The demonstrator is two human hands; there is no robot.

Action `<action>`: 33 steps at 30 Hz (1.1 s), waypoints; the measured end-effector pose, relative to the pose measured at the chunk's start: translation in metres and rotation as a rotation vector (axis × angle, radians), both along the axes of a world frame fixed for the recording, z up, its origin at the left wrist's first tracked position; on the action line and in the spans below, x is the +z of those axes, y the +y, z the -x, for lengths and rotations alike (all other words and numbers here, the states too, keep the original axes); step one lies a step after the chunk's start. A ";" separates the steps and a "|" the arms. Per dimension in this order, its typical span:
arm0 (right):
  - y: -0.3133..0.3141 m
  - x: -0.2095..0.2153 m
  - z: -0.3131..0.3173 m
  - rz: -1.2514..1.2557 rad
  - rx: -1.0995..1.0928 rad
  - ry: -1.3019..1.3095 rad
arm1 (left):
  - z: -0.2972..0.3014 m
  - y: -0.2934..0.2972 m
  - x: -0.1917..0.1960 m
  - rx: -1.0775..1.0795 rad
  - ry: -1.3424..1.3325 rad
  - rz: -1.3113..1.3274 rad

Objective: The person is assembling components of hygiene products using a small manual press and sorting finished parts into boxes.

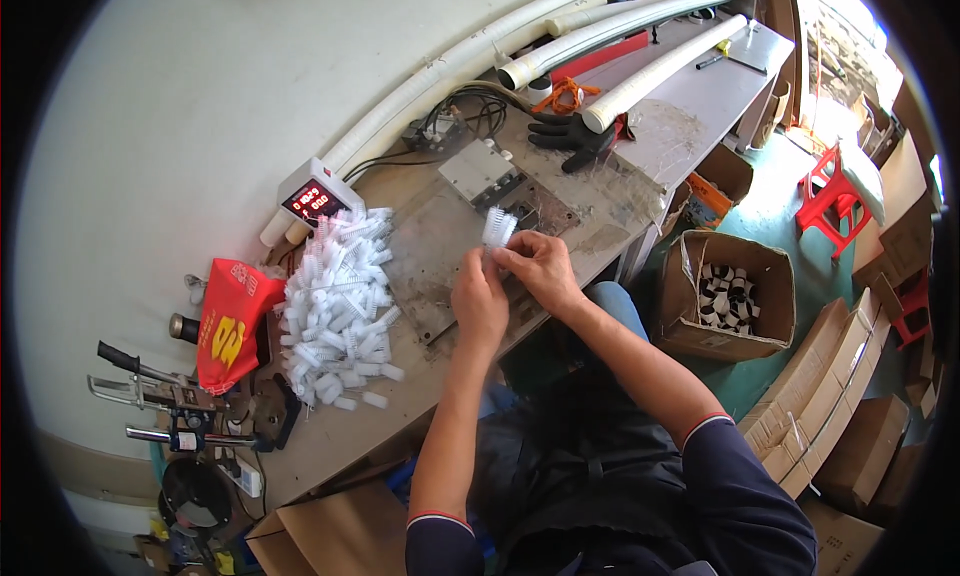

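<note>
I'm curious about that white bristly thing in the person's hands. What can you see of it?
The bristly piece is white and roughly cylindrical, with fine bristles that look like plastic. The left hand and right hand hold its lower end at the fingertips, hiding that part. Its free end points away from the person, leaning slightly right. It is right of the pile of similar white pieces.

The long grey workbench (335,448) along the wall carries a heap of white bristled pieces (335,311) at its left, a metal fixture (478,170) near its middle and, farther right, a black glove (572,139), an orange cord (566,94) and long pale tubes (662,74).
</note>
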State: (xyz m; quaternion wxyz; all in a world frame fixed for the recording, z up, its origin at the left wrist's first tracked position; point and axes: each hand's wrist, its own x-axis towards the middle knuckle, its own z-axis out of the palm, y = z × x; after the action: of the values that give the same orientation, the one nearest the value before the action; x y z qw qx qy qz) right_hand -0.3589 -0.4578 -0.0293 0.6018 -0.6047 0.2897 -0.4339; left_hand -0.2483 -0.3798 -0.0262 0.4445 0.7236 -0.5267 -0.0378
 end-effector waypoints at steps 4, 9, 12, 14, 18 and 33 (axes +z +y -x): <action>0.003 0.002 -0.011 -0.220 -0.056 -0.090 | 0.000 0.004 -0.001 0.010 -0.067 0.048; 0.008 0.005 -0.017 -0.288 -0.203 -0.134 | 0.000 0.005 -0.002 -0.013 -0.073 0.106; 0.012 0.006 -0.024 -0.154 -0.244 -0.076 | -0.003 0.003 -0.010 -0.004 -0.045 0.156; 0.012 0.009 -0.025 -0.146 -0.190 -0.050 | -0.010 0.005 -0.016 0.003 -0.015 0.254; 0.005 0.005 -0.021 -0.121 -0.221 -0.023 | -0.008 0.008 -0.012 -0.017 0.013 0.265; -0.013 0.012 0.024 -0.023 -0.144 0.427 | -0.018 0.016 -0.013 0.264 0.606 0.367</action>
State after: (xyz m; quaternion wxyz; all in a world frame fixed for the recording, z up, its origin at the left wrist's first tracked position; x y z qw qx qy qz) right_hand -0.3830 -0.4713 -0.0170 0.5009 -0.6539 0.4578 -0.3345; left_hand -0.2298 -0.3640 -0.0389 0.7035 0.6496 -0.2713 -0.0975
